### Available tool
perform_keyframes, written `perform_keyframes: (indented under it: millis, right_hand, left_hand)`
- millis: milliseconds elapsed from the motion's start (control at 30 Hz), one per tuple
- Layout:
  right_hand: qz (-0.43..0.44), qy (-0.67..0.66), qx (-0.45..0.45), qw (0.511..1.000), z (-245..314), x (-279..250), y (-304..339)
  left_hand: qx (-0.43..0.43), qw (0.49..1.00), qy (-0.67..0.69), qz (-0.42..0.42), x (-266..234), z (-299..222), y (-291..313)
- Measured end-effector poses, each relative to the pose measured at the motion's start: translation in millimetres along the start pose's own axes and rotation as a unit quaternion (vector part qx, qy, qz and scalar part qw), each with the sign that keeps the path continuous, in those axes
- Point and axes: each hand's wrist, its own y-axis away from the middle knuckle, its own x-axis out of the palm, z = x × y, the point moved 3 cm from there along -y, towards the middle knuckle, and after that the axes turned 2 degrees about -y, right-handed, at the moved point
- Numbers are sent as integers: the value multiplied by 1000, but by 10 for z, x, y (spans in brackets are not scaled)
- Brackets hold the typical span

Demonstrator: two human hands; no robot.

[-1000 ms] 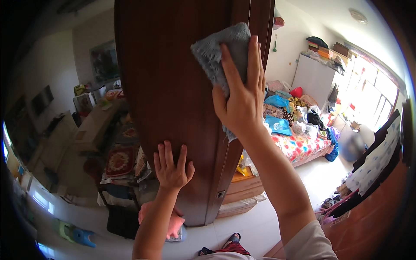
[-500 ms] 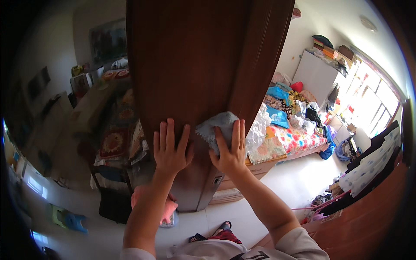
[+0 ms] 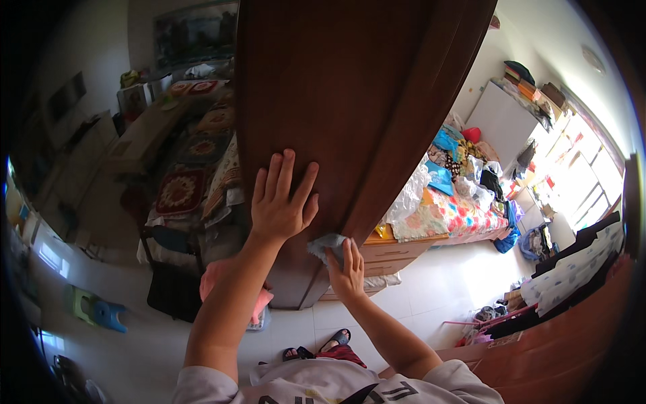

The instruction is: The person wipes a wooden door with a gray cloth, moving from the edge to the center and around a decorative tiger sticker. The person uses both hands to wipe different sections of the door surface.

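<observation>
- Up front, a dark brown wooden door [image 3: 350, 101] fills the middle of the view, its edge running down to the right.
- Stacked books and boxes [image 3: 531, 81], small and mixed in colour, sit on top of a white cabinet [image 3: 498, 121] at the far right wall; any labels are too small to tell.
- The left hand [image 3: 279, 202] lies flat on the door's face, fingers spread and pointing up, holding nothing.
- The right hand [image 3: 346, 269] presses a grey-blue cloth [image 3: 326, 244] against the lower part of the door's edge, fingers laid over the cloth, thumb beside it.
- Beyond the door's edge, a bed [image 3: 451, 202] carries a heap of coloured clothes.
</observation>
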Motion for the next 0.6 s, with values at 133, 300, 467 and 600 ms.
perform_keyframes:
  millis: [133,300,467,600]
  right_hand:
    - [141,-51,10,989,36,130,474]
    - [179,-71,42,980,131,173,596]
    - [-19,-17,-13,1000,65,-292,-181]
    - [-134,20,-24,990,-47,-817,-1049]
  left_hand:
    - [-2,1000,0,-5,13,5,11]
    - [-24,999,14,-17,26,-11,-4]
    - [-7,1000,27,8,23,-3,10]
    - [-9,1000,7,3,5,-7,19]
